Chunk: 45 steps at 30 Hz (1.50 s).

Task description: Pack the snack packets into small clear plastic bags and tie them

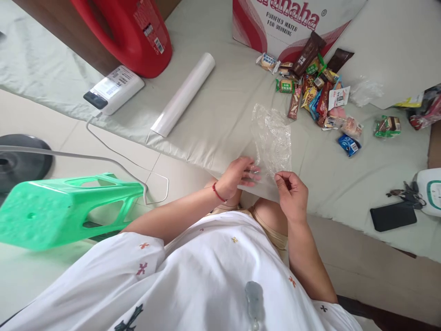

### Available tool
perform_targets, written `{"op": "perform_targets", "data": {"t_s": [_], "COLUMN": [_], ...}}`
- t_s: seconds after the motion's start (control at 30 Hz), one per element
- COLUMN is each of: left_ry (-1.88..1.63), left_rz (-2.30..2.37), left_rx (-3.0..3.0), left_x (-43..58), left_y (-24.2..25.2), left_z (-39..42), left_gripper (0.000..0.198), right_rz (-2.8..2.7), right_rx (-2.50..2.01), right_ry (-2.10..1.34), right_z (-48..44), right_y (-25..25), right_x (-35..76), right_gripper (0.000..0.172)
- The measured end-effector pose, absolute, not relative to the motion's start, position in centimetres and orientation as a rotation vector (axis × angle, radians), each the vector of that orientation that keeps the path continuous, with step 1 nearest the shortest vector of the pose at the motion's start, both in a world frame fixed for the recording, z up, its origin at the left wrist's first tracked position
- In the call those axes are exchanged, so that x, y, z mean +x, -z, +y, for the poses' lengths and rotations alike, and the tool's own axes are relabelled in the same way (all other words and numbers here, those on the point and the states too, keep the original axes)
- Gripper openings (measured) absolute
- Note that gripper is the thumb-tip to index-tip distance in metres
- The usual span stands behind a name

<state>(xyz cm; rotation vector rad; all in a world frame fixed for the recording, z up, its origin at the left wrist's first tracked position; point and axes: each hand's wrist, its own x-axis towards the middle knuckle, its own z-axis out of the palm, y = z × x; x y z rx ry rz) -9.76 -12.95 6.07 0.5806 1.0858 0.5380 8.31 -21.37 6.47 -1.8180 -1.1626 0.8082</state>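
A pale sheet (213, 119) covered the bed. Above its near edge, both hands held a clear plastic bag (272, 138), thin and wrinkled, with its long axis running away from the person. The left hand (241, 174) gripped the lower left part. The right hand (291, 193) pinched the bottom edge between thumb and forefinger. A pile of glossy snack packets (317, 92) lay beyond, nearer the right hand.

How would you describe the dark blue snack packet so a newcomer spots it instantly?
Start at the red-and-white water carton at the top; a pile of snack packets spreads on the pale sheet below it. The dark blue snack packet lies just off the pile's lower right edge, right of the clear plastic bag. It is the packet nearest the viewer, lying alone.
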Motion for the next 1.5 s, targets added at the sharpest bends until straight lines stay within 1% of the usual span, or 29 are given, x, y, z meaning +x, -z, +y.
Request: {"op": "perform_targets", "data": {"t_s": [0.07,0.13,0.23,0.33,0.43,0.57,0.67,0.77,0.83,0.9,0.97,1.03,1.1,1.23,1.37,1.5], "left_ry": [-0.516,-0.531,-0.650,-0.757,-0.791,-0.757,-0.714,-0.694,-0.679,-0.663,-0.659,-0.668,-0.685,-0.678,-0.658,-0.643], "left_rz": [1.150,1.203,1.229,1.239,1.253,1.241,1.223,1.192,1.168,1.142,1.117,1.103,1.105,1.109,1.157,1.300], "left_rx": [0.696,0.867,1.063,1.131,1.187,1.245,1.316,1.411,1.459,1.486,1.498,1.502,1.498,1.464,1.394,1.320], "left_x": [-8.7,-7.6,-6.7,-6.9,-7.5,-8.0,-8.0,-7.9,-7.8,-7.6,-7.5,-7.7,-8.2,-10.0,-11.6,-12.9], "left_y": [-6.5,-6.3,-5.4,-4.4,-4.0,-4.3,-4.6,-4.8,-4.9,-4.9,-4.9,-4.9,-4.9,-5.0,-5.2,-4.8], "left_z": [-12.2,-11.6,-11.2,-10.8,-10.3,-9.9,-9.9,-10.1,-10.3,-10.4,-10.5,-10.5,-10.3,-9.8,-9.4,-9.2], "left_gripper": [0.043,0.037,0.038,0.041,0.043,0.045,0.044,0.042,0.043,0.044,0.044,0.045,0.046,0.047,0.047,0.048], "right_rz": [-1.222,-1.210,-1.040,-0.774,-0.539,-0.424,-0.555,-0.862,-1.088,-1.283,-1.387,-1.360,-1.252,-1.032,-0.898,-0.749], "right_rx": [-1.798,-1.786,-1.783,-1.744,-1.681,-1.701,-1.839,-1.985,-1.974,-1.903,-1.822,-1.775,-1.742,-1.648,-1.663,-1.709], "right_ry": [-0.804,-0.796,-0.736,-0.689,-0.699,-0.739,-0.684,-0.403,-0.252,-0.321,-0.571,-0.812,-0.917,-0.937,-1.016,-0.908], "right_z": [-21.3,-21.1,-20.7,-20.3,-20.2,-21.1,-22.1,-22.0,-20.9,-19.1,-17.0,-15.2,-13.9,-12.7,-12.9,-13.4], "right_y": [-6.5,-6.4,-6.2,-6.3,-6.4,-5.8,-5.4,-6.3,-7.3,-8.0,-8.0,-7.4,-6.7,-6.3,-6.3,-6.1], "right_x": [7.9,7.9,8.9,11.0,13.4,15.7,17.1,18.1,17.9,16.8,15.3,14.0,13.5,14.4,15.7,16.4], "right_gripper": [0.023,0.023,0.026,0.030,0.037,0.048,0.049,0.050,0.051,0.053,0.053,0.045,0.040,0.040,0.040,0.037]}}
